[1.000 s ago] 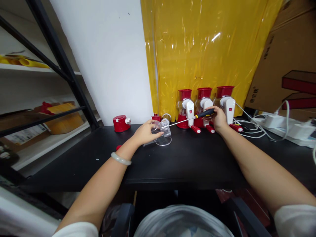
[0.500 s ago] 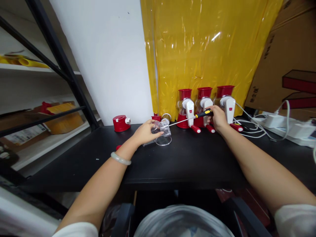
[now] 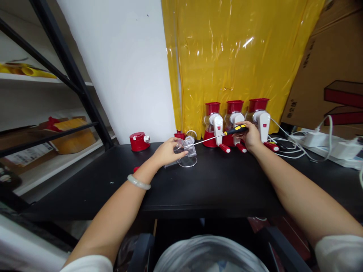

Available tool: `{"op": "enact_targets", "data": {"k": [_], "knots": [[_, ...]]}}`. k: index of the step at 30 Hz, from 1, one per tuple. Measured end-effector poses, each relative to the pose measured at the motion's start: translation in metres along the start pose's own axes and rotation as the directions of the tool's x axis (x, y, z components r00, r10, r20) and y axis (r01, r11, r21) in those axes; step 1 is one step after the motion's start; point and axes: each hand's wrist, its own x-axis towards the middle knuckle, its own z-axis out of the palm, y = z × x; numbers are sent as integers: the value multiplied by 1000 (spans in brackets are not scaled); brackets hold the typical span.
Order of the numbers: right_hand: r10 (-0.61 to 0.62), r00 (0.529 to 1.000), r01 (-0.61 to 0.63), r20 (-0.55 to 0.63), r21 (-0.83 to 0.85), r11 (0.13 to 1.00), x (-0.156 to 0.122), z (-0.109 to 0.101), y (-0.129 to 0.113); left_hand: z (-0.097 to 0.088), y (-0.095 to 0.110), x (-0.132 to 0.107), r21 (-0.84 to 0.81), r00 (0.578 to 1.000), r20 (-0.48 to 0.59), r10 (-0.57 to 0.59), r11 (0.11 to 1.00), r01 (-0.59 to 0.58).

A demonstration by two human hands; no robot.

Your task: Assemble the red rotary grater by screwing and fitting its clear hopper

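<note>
My left hand (image 3: 169, 152) is closed on a clear plastic grater body (image 3: 190, 150), tilted over the black tabletop. In my right hand (image 3: 252, 136) is a screwdriver (image 3: 236, 129) with a black and yellow handle. Its long shaft points left, and the tip meets the clear body beside my left fingers; the exact contact spot is too small to make out. Behind my right hand stand three red and white rotary graters, the left one (image 3: 217, 122) closest to the screwdriver's shaft. A red base (image 3: 139, 141) with a white knob sits left of my left hand.
A black table (image 3: 215, 185) carries everything. White cables and a power strip (image 3: 334, 145) lie at the right. Yellow plastic sheeting (image 3: 244, 56) hangs behind. A shelf rack (image 3: 75, 81) stands left, and a lined bin (image 3: 210, 257) is below the front edge.
My right hand's fingers have shifted slightly around the screwdriver handle, showing more of it. The left hand and clear body look the same.
</note>
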Motion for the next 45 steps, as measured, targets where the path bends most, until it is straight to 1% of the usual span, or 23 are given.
{"op": "enact_targets", "data": {"k": [9, 14, 17, 20, 23, 25, 30, 32, 34, 39, 45], "knots": [[-33, 999, 32, -29, -45, 998, 1, 0, 1, 1, -2, 0, -7, 1000, -2, 4, 1000, -4], [-80, 996, 77, -32, -83, 994, 2, -1, 5, 1, -2, 0, -7, 1000, 0, 7, 1000, -7], [-56, 997, 53, -58, -50, 997, 3, -1, 6, 1, -2, 0, -3, 1000, 4, 0, 1000, 0], [-15, 1000, 15, -26, 10, 1000, 5, -2, 6, 1, -2, 0, -2, 1000, 3, -1, 1000, 1], [-20, 1000, 20, -3, 20, 1000, 6, -3, 7, 2, -3, 1, -2, 1000, 1, 1, 1000, -1], [-39, 999, 39, -5, -2, 999, 7, -3, 7, 2, -4, 1, -1, 1000, 2, 6, 1000, -6], [-149, 989, 150, 20, -64, 987, 7, -1, 8, 3, -5, 2, 2, 1000, -2, 13, 1000, -13], [-158, 987, 159, 19, -81, 984, 6, 0, 9, 3, -4, 2, 6, 1000, -4, 10, 1000, -10], [-148, 989, 148, 4, -86, 985, 6, 0, 9, 3, -4, 2, 5, 1000, -4, 12, 1000, -12], [-54, 998, 54, -11, -6, 999, 7, -1, 8, 2, -4, 1, -2, 1000, -9, 19, 1000, -19], [-37, 999, 37, -8, 15, 999, 4, -1, 5, 2, -4, 1, -2, 1000, -3, 8, 1000, -8]]}}
